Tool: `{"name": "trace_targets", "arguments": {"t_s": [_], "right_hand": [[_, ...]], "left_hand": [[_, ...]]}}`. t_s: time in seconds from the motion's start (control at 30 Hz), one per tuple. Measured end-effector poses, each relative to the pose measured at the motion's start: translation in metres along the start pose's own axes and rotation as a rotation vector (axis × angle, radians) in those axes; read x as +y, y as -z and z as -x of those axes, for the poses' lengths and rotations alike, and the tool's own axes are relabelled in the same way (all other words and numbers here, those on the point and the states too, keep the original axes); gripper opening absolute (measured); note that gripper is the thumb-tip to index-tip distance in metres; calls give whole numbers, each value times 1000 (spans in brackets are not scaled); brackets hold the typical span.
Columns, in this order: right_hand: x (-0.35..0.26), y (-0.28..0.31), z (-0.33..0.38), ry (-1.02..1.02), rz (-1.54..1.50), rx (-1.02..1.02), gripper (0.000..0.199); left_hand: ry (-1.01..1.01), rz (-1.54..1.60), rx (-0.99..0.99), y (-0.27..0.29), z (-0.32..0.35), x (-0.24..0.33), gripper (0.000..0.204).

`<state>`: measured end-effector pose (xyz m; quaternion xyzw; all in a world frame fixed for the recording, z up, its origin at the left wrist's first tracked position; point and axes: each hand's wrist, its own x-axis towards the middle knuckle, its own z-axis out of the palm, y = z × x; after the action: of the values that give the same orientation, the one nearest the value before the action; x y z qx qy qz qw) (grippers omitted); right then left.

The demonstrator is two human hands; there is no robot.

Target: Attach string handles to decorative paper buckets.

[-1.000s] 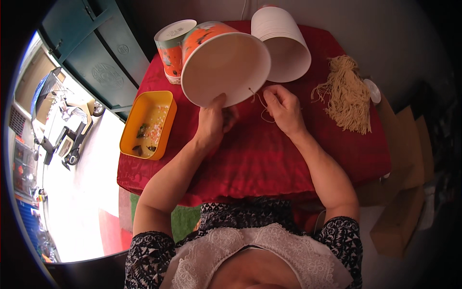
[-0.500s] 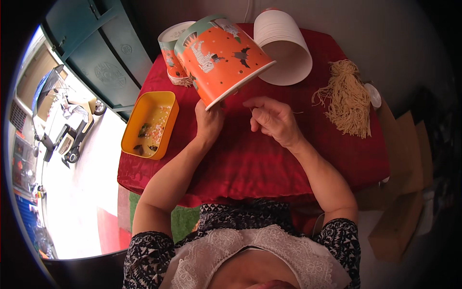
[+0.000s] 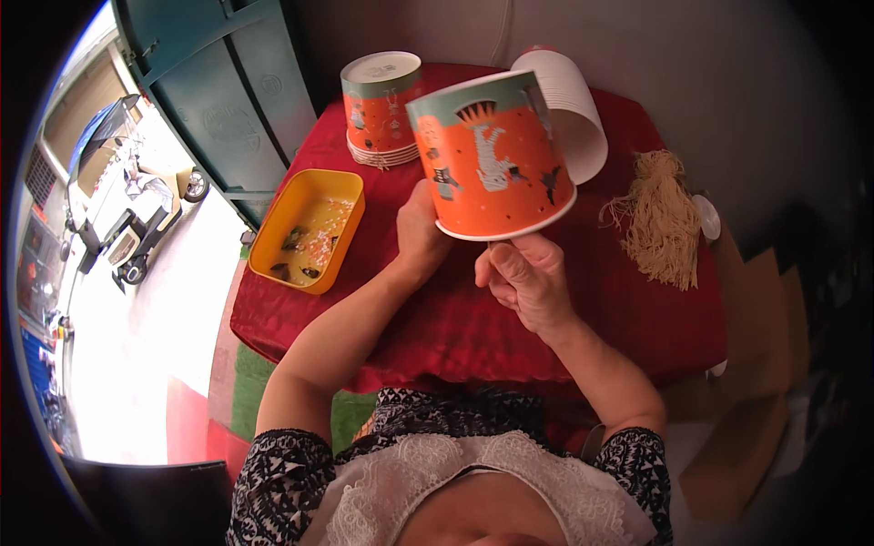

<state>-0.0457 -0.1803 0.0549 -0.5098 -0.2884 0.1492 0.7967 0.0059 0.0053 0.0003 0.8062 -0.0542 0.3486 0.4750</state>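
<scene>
My left hand [image 3: 422, 229] holds an orange and grey-green paper bucket [image 3: 510, 168] with Halloween pictures, its white rim tilted down toward me. The fingers of that hand are mostly hidden behind and inside the bucket. Just below the rim is my right hand [image 3: 531, 282], its thumb and fingers pinched together. A thin string [image 3: 490, 244] barely shows at its fingertips; its far end is hidden by the bucket. A stack of matching buckets [image 3: 382, 109] stands upside down at the back left, with bits of string at the rims.
A yellow tray [image 3: 349, 238] with small beads and dark pieces lies at the left on the red tablecloth [image 3: 437, 337]. Nested white buckets [image 3: 583, 136] lie on their side at the back. A tan string bundle [image 3: 660, 227] and a white disc [image 3: 706, 217] are at the right.
The bucket has turned more upright and swung to the right and lower. My right hand has come up against its rim. The whole view has also shifted a little.
</scene>
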Motion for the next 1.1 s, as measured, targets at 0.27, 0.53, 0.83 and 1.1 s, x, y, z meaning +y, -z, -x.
{"name": "trace_targets", "arguments": {"t_s": [0.27, 0.53, 0.83, 1.1], "right_hand": [[-24, -5, -3, 184, 289, 176, 38], [-68, 15, 14, 461, 1433, 72, 18], [-83, -1, 39, 505, 1793, -225, 7], [-77, -4, 49, 566, 1585, -208, 16]], "left_hand": [[-177, -169, -297, -10, 9, 14, 38], [-597, -218, -527, 64, 38, 106, 18], [-764, -683, -527, 116, 36, 185, 40], [-664, -570, -538, 114, 33, 167, 25]]}}
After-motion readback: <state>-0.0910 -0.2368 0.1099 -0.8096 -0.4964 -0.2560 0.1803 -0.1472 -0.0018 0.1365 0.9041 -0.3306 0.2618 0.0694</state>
